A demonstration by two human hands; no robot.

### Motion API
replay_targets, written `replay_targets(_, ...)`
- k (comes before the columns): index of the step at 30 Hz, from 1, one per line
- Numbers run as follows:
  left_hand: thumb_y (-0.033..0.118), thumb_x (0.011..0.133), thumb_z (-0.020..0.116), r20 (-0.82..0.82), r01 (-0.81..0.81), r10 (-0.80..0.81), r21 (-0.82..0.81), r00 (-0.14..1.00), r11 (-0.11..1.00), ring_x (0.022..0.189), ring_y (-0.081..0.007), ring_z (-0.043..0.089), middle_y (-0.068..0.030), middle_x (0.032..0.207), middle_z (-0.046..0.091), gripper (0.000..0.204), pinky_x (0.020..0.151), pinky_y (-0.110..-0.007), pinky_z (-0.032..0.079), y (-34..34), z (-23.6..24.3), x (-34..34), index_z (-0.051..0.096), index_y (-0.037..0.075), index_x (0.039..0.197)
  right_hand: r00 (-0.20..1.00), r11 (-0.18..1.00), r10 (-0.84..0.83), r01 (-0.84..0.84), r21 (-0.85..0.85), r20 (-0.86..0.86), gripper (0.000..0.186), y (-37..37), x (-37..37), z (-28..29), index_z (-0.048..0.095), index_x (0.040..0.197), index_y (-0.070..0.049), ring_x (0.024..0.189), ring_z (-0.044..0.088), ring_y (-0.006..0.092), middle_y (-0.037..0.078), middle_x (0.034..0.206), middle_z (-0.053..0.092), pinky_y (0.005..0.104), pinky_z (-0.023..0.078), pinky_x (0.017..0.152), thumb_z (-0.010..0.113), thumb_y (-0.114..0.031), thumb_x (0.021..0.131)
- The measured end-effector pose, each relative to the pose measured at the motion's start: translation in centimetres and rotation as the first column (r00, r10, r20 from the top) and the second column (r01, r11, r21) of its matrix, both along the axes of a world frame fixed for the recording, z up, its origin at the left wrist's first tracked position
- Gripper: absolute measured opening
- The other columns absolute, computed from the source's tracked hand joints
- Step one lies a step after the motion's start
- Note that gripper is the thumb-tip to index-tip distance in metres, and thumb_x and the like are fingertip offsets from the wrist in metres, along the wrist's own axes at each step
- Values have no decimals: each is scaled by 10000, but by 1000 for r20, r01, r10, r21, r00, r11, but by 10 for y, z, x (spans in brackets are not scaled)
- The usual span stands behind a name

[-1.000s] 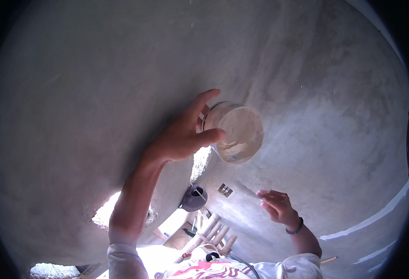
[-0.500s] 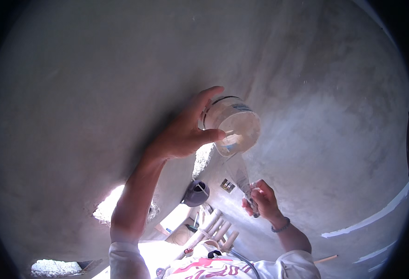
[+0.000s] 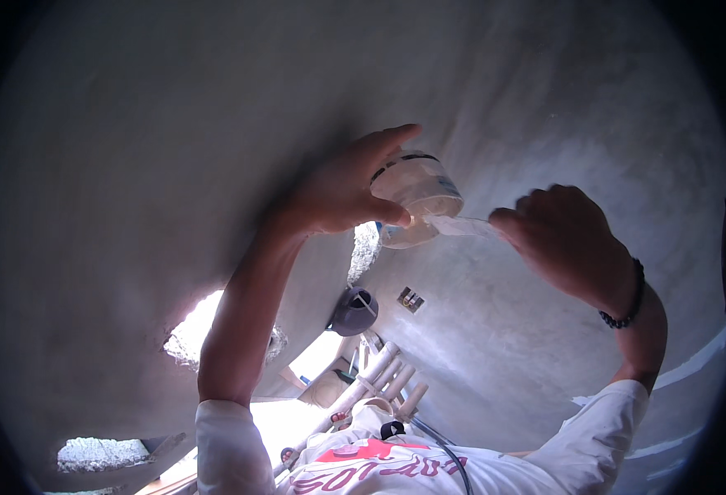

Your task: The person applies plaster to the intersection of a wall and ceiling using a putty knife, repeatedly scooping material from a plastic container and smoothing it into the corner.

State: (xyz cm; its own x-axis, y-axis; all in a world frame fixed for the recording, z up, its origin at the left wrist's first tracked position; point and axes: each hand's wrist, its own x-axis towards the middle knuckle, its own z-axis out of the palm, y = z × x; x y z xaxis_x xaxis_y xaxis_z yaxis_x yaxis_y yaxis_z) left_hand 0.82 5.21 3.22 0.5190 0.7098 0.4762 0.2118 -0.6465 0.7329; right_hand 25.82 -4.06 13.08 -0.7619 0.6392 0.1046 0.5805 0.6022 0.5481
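Gripping with two bare hands, both occupied: in the left hand (image 3: 342,190), one clear round tub (image 3: 416,183), clasped between thumb and outstretched fingers; in the right hand (image 3: 561,235), closed in a fist, one putty knife (image 3: 468,226), only its thin pale blade showing. Held up near the middle of the view, between the two hands: the tub, tilted, with a dark band around the end nearer the left fingers. Inside, visible at the rounded near end, beige, paste-like matter, in an amount impossible to tell. Aimed at that same end and overlapping it, the blade; impossible to tell whether dipped inside or just in front. Around the right wrist, one black beaded bracelet (image 3: 637,289). Lower down, one white shirt (image 3: 495,474) with red print, crossed by one dark hose (image 3: 454,455). Farther off, at least four pale poles (image 3: 369,384) close together; one dark rounded vessel (image 3: 361,320), crossed by a pale strip, contents too dark to make out; just right of it, one small wall fitting (image 3: 411,299). Behind, a grey wall (image 3: 173,190) with three bright openings (image 3: 199,330). Changed from half a second earlier: a right hand raised from below the tub to beside it, a blade swung from steep to nearly level, a tub slightly higher in view.
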Motion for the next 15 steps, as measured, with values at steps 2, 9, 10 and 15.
replay_targets(2, 65, 644, 813, 4, 4, -4, 17, 1000, 1000, 1160, -283, 525, -193, 1326, 467, 951, 943, -366, 494, 4, -4, 0, 330, 59, 1464, 997, 997, 42, -38, -67, 58, 69, 7, -23, -1, 659, 828, -65, 647, 645, 253, 92, 717, 644, 379, 523, 610, 665, -131, 807)
replay_targets(9, 17, 630, 806, 43, 43, -45, 57, 998, 997, 1159, -277, 530, -164, 1259, 488, 943, 957, -372, 492, 3, -4, 0, 350, 54, 1454, 992, 970, 118, -105, -218, 45, 108, 30, -66, -4, 678, 743, -26, 684, 682, 274, 129, 734, 674, 381, 558, 632, 705, -126, 774)
replay_targets(10, 21, 626, 808, 35, 34, -36, 60, 999, 998, 1160, -277, 530, -162, 1257, 490, 939, 969, -372, 483, 4, -5, 0, 357, 53, 1449, 986, 965, 161, -147, -218, 45, 110, 33, -67, -3, 683, 737, -22, 681, 687, 277, 133, 734, 678, 377, 562, 628, 708, -123, 773)
replay_targets(15, 37, 610, 817, 4, -19, 18, 148, 1000, 989, 1148, -278, 540, -168, 1228, 513, 909, 985, -375, 461, 4, -8, 0, 394, 46, 1415, 987, 977, 63, -31, -209, 148, 140, 40, -73, -8, 694, 760, -15, 677, 691, 281, 135, 729, 681, 374, 566, 635, 703, -151, 793)
